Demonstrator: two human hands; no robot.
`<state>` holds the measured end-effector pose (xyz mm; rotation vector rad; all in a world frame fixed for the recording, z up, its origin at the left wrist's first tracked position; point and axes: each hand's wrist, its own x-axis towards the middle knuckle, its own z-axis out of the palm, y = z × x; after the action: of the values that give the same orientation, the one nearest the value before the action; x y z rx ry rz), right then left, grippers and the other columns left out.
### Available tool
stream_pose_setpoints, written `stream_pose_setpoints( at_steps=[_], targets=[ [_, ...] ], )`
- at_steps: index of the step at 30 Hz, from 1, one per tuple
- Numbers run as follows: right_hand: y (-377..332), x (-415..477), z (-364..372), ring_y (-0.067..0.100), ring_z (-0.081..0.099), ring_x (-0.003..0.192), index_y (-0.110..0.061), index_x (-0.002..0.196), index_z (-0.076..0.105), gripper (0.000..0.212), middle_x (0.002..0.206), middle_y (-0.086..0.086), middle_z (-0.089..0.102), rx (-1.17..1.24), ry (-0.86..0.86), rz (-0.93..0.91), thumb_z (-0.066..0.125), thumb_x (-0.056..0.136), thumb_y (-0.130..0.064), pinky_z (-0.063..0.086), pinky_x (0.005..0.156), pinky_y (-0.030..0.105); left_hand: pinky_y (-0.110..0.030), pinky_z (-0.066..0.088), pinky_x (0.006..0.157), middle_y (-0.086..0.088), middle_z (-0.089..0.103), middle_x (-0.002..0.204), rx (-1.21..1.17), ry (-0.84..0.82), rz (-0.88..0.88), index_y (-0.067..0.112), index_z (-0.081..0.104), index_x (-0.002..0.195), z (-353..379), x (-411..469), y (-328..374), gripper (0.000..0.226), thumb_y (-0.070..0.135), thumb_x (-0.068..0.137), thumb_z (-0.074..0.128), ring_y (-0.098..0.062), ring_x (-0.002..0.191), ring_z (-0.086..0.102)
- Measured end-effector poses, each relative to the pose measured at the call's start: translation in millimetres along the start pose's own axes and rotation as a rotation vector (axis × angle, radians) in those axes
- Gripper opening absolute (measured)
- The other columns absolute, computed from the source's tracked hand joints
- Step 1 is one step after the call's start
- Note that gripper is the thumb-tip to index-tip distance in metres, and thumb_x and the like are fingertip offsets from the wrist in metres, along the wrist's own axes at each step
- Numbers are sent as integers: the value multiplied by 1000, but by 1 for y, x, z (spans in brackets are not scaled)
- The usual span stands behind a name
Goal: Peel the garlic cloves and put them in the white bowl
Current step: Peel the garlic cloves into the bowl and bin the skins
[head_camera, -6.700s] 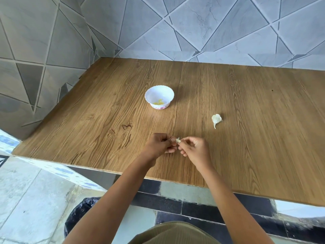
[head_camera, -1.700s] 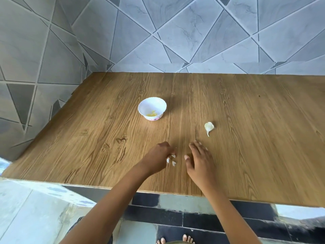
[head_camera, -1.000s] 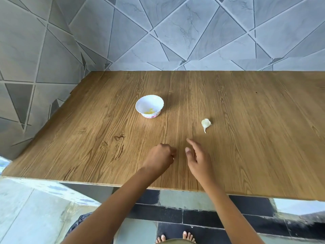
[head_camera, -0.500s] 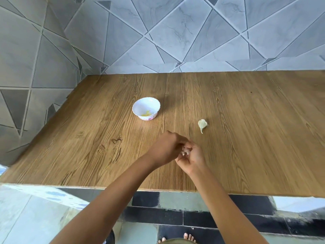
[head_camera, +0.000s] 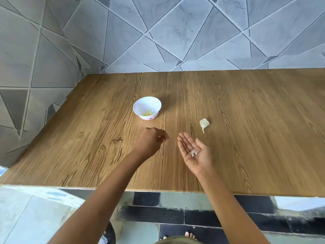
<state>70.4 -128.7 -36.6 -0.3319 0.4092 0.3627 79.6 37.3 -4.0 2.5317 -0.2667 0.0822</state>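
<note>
Hands parted | right hand (head_camera: 202, 158) flat under papery skins (head_camera: 193, 153) | left hand (head_camera: 151, 142) curled, grip unclear

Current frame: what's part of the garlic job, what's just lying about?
Job: white bowl, peeled cloves inside; unpeeled clove on the table; pale scraps resting in right hand; left hand, fingers curled.
Not job: tiled wall; floor; bare toes.

- The white bowl (head_camera: 147, 105) has a scalloped rim and pink print at its base. It stands upright on the desk (head_camera: 246, 138), with yellowish peeled garlic (head_camera: 147, 113) inside.
- An unpeeled clove (head_camera: 204, 123) lies on the desk, right of the bowl and apart from it, its tail toward the near edge.
- Small pale pieces (head_camera: 193, 153) lie in the upturned right hand (head_camera: 201, 158); whether skin or clove is unclear.
</note>
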Motion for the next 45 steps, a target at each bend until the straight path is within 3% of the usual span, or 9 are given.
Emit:
stream_pose_setpoints(
  at_steps=[5, 10, 17, 21, 28, 31, 34, 39, 45],
  targets=[
    [-5, -3, -5, 28, 71, 87, 8, 83, 73, 52, 102, 21, 70, -12, 11, 2, 35, 101, -21, 56, 79, 37, -31, 50, 85, -8, 69, 108, 134, -176, 104, 9, 69, 112, 21, 4, -15, 41, -12, 86, 47, -21, 98, 65],
    [-4, -5, -7, 28, 71, 87, 8, 83, 73, 51, 102, 21, 70, -15, 12, 0, 35, 101, -20, 56, 80, 37, -31, 51, 79, -7, 68, 105, 201, -195, 252, 9, 72, 106, 24, 2, -17, 43, -16, 81, 49, -22, 95, 65],
    [3, -5, -6, 29, 71, 89, 8, 85, 73, 50, 105, 21, 69, -18, 9, 16, 35, 101, -20, 55, 82, 38, -17, 48, 78, -2, 71, 95, 162, -339, 271, 10, 74, 99, 5, -18, -27, 16, 7, 84, 68, -10, 86, 67],
    [6, -7, -5, 29, 71, 90, 8, 85, 73, 49, 105, 21, 69, -20, 8, 14, 36, 101, -20, 56, 82, 38, -26, 50, 79, -2, 71, 91, 220, -359, 253, 10, 74, 92, 1, -15, -21, 10, 12, 87, 65, -12, 84, 66],
    [14, -9, -5, 29, 71, 88, 8, 86, 73, 50, 103, 21, 70, -43, 37, 4, 35, 102, -20, 56, 80, 38, -27, 38, 64, -7, 53, 99, 554, -302, 290, 6, 54, 104, 15, -18, -21, 16, 6, 90, 45, -22, 86, 55],
    [20, -10, -2, 29, 71, 86, 8, 97, 69, 45, 101, 21, 70, -61, 55, -11, 34, 102, -21, 55, 80, 39, -33, 43, 60, -5, 53, 83, 204, -136, 212, 3, 54, 89, 13, -12, -22, 9, 0, 88, 46, -24, 74, 56],
    [28, -11, 3, 24, 72, 74, 5, 86, 71, 48, 86, 18, 72, -41, 78, -18, 34, 102, -21, 58, 71, 34, -13, 42, 66, 0, 63, 80, -67, -65, 300, 2, 64, 89, 1, -12, 0, 11, -3, 87, 55, -6, 71, 55],
    [34, -13, 14, 14, 64, 48, 2, 65, 70, 56, 63, 10, 69, -13, 75, -49, 32, 102, -15, 50, 44, 19, -31, 52, 70, -1, 66, 95, 24, -102, 399, 14, 72, 95, 8, -25, 16, 22, 3, 80, 61, -19, 81, 63],
    [37, -13, 16, 18, 69, 58, 1, 76, 69, 50, 70, 12, 70, -39, 42, -10, 32, 102, -20, 56, 52, 25, -33, 51, 66, 11, 54, 89, 47, 45, 139, 19, 65, 82, 6, -36, 27, 9, 21, 76, 71, -14, 78, 58]
  ],
)
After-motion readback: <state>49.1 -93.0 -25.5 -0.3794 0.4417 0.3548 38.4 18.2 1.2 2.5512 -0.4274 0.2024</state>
